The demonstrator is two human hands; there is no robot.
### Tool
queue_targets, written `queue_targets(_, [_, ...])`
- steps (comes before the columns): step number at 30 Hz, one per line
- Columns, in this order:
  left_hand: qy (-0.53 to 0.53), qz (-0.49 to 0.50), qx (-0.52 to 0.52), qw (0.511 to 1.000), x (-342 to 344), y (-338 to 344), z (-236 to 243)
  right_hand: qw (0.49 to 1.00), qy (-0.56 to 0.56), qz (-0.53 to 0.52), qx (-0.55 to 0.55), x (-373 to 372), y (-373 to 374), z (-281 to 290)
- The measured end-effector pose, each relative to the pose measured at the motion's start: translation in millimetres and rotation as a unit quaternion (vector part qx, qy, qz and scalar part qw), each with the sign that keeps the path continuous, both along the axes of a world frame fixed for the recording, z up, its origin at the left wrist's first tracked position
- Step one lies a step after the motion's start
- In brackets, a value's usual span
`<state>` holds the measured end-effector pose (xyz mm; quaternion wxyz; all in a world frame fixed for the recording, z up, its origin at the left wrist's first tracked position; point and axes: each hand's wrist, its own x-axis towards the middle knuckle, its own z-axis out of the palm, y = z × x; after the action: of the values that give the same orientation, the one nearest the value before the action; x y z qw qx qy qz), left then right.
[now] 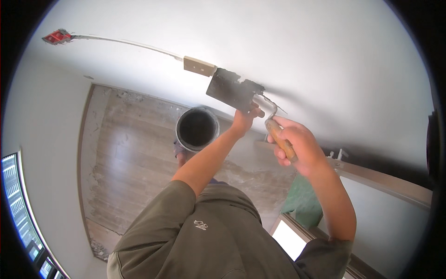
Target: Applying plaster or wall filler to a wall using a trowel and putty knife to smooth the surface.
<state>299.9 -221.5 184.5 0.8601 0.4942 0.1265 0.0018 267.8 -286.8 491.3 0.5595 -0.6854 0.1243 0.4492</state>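
My right hand (299, 144) is wrapped around the wooden handle of a small trowel (265, 105), held near the white wall. The trowel's metal blade is at the right edge of a dark flat board (227, 88) carrying grey, wet-looking mortar (251, 86). My left hand (245, 120) grips this board from below, its fingers partly hidden behind the board and blade. Just past the board's upper left corner, a beige rectangular socket plate (199, 66) is on the wall. Whether board and plate touch, I cannot tell.
A dark round bucket (197, 148) stands below my left forearm, beside my foot. Along the wall, a thin grey line (134, 45) runs to a red box (58, 36). Right are a light ledge (381, 181) and green sheet (302, 200); a window (18, 209) is left.
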Motion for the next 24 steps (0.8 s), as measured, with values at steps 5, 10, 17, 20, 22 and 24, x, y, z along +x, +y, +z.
queue_targets(5, [0.015,-0.006,0.011,1.000,0,2,8,0.999,-0.008,-0.040,0.023,-2,4,-3])
queue_targets(10, [0.008,0.009,0.002,1.000,0,-2,-2,0.996,-0.029,-0.073,0.036,-23,5,3])
queue_targets(17, [-0.019,-0.008,0.021,1.000,3,-2,-14,0.989,-0.039,-0.093,0.105,-41,-26,5])
queue_targets(20, [-0.012,-0.003,0.020,1.000,2,-2,-17,0.988,-0.034,-0.076,0.128,-49,-43,5])
queue_targets(22, [-0.020,-0.006,0.021,1.000,1,1,-21,0.989,-0.036,-0.076,0.122,-56,-50,2])
queue_targets(24, [-0.029,-0.009,0.022,0.999,0,2,-25,0.990,-0.039,-0.076,0.115,-64,-58,-3])
